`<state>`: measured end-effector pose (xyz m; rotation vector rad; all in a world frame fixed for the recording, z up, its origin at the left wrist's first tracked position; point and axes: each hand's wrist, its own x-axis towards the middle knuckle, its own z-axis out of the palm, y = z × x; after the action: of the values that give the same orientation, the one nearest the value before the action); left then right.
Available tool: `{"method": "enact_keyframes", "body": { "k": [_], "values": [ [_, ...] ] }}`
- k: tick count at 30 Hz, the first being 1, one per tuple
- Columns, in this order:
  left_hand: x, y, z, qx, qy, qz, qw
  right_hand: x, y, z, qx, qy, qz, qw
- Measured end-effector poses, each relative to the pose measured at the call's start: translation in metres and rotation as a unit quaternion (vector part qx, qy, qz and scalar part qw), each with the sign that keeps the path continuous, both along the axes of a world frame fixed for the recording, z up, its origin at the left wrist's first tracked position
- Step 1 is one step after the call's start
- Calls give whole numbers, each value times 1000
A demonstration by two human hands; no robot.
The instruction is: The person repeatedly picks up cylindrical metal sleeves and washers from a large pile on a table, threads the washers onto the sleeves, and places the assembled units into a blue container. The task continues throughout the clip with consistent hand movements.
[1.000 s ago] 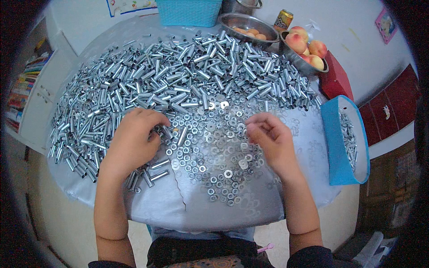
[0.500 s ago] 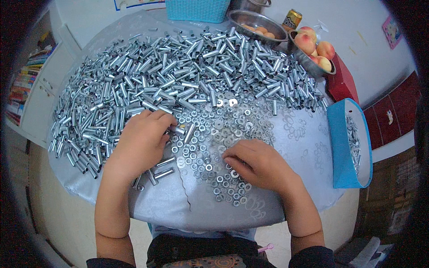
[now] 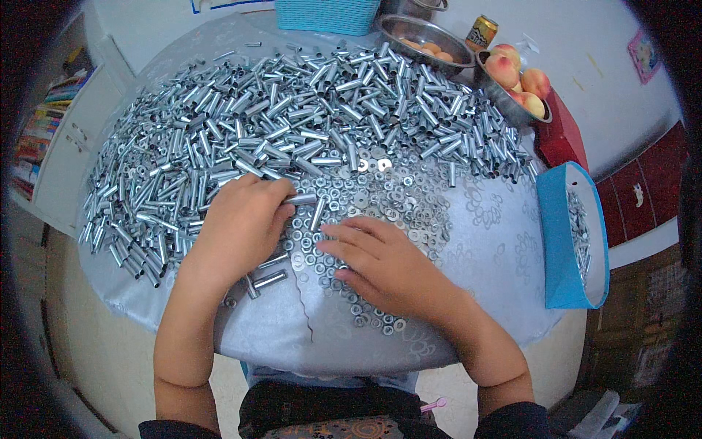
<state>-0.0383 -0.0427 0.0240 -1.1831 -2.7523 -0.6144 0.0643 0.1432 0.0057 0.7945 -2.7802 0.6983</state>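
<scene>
My left hand is closed, thumb and fingers pinching a short shiny metal tube that points to the right. Just beyond its end another metal tube leans over the small parts. Over a spread of nuts and flat washers reaches my right hand, fingers apart and nothing visible in them. What lies under its palm is hidden. A big heap of metal tubes fills the far and left part of the table. Beside my left wrist lie a few loose tubes.
The round table wears a silvery cloth with a wavy dark line near its front. At the right stands a blue bin with thin metal parts. Behind are a bowl of peaches, a bowl of eggs, a can and a blue basket.
My right hand has moved left and its fingers have spread from a curl. My left hand has shifted slightly, and the tube in it now shows more plainly.
</scene>
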Motion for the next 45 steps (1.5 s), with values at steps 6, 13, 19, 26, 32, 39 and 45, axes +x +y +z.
{"method": "enact_keyframes", "body": {
  "k": [6,13,19,26,32,39,45],
  "values": [
    [-2,8,3,123,43,66,989,1,-7,-4,11,-11,18,1000],
    [-2,8,6,213,-25,99,972,-11,-22,4,48,117,-20,992],
    [-5,11,-2,258,18,87,962,-38,-47,-10,62,156,-12,986],
    [-3,11,-6,246,13,25,969,-31,-40,5,110,86,-52,989],
    [14,20,-6,265,-20,-32,963,4,-4,33,-121,62,-161,978],
    [32,31,-7,194,-39,-133,971,9,12,33,-179,150,-194,953],
    [35,32,-12,197,-60,-147,967,13,13,35,-125,153,-156,968]
  ]
}}
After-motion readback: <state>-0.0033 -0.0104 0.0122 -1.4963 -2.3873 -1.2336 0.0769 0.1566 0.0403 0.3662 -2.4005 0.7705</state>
